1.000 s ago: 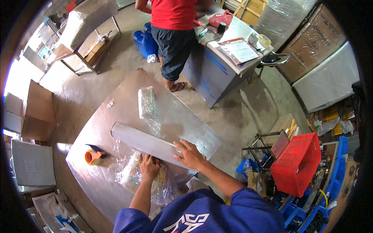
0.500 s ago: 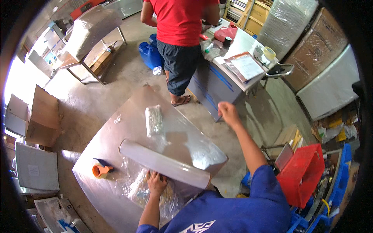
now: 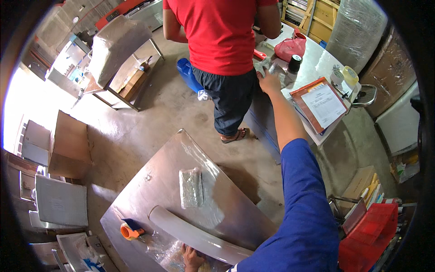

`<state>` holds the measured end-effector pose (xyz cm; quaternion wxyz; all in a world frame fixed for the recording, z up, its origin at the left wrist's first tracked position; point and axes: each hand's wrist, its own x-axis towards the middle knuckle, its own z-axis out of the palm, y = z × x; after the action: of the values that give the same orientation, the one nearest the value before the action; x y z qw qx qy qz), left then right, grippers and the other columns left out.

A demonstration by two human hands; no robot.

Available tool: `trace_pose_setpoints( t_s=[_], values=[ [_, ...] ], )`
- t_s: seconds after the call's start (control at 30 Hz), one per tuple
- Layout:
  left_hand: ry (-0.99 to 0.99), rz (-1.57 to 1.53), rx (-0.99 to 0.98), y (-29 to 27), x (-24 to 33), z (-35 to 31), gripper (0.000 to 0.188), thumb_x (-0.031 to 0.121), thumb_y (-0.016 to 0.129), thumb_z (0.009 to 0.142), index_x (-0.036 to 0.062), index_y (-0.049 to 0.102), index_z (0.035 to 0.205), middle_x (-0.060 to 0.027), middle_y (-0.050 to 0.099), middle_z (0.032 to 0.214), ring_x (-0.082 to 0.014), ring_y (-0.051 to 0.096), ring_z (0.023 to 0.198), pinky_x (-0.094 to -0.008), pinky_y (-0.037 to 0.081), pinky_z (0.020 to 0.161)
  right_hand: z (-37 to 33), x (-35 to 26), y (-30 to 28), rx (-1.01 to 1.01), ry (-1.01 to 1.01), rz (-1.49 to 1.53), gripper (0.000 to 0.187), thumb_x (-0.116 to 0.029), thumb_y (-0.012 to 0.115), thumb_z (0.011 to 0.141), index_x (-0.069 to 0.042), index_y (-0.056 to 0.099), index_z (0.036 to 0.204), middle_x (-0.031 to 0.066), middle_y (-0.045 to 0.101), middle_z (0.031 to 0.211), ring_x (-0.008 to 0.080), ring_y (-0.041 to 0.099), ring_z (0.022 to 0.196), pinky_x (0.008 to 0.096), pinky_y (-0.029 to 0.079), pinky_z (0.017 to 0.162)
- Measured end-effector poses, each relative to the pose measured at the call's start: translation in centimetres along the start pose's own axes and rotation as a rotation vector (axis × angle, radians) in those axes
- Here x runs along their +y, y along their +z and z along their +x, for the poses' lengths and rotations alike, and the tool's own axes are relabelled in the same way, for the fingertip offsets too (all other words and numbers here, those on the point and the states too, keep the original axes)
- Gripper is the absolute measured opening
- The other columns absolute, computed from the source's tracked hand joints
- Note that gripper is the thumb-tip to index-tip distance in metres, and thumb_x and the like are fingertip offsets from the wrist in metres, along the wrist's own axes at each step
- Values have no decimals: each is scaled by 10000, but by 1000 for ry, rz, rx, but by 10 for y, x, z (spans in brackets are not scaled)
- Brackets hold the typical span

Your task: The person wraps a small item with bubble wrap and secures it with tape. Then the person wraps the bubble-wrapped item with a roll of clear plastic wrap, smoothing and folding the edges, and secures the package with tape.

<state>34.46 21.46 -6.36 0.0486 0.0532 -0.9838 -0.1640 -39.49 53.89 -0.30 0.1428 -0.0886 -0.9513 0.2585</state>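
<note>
right hand [image 3: 270, 83]: moved to desk [image 3: 318, 61] | left hand [image 3: 192, 259]: still on plastic [image 3: 169, 253]

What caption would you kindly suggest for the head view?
Left hand beside a pale roll and clear plastic, right hand stretched out toward a cluttered table.

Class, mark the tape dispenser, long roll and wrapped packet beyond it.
Tape dispenser [image 3: 134, 234], head view: its orange body.
Long roll [image 3: 197, 237], head view: middle of its side.
Wrapped packet [image 3: 190, 188], head view: centre of its top.

Whitish roll [image 3: 197, 236], orange tape dispenser [image 3: 133, 232]
</note>
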Motion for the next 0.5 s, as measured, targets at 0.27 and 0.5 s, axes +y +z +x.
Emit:
trace_pose_setpoints(
  t_s=[0.27, 0.5],
  values=[
    [-17, -83, -148, -1, -21, 19, 363, 200, 716, 664, 57, 749, 996, -126, 692, 1099, -307, 634, 1143, -534, 310, 1168, 35, 48, -5, 2, 49, 39, 569, -177, 557, 950, -24, 376, 1467, 316, 636, 1160, 466, 623, 1119, 541, 508, 935],
    [-87, -318, -258, -9, -53, 9, 166, 91, 632, 740, 53, 705, 884, -134, 696, 903, -323, 683, 970, -543, 406, 1117, -73, 66, -35, 68, -9, 451, 527, -74, 526, 972, 58, 363, 1455, 272, 572, 1315, 348, 613, 1180, 436, 486, 992]
  ],
)
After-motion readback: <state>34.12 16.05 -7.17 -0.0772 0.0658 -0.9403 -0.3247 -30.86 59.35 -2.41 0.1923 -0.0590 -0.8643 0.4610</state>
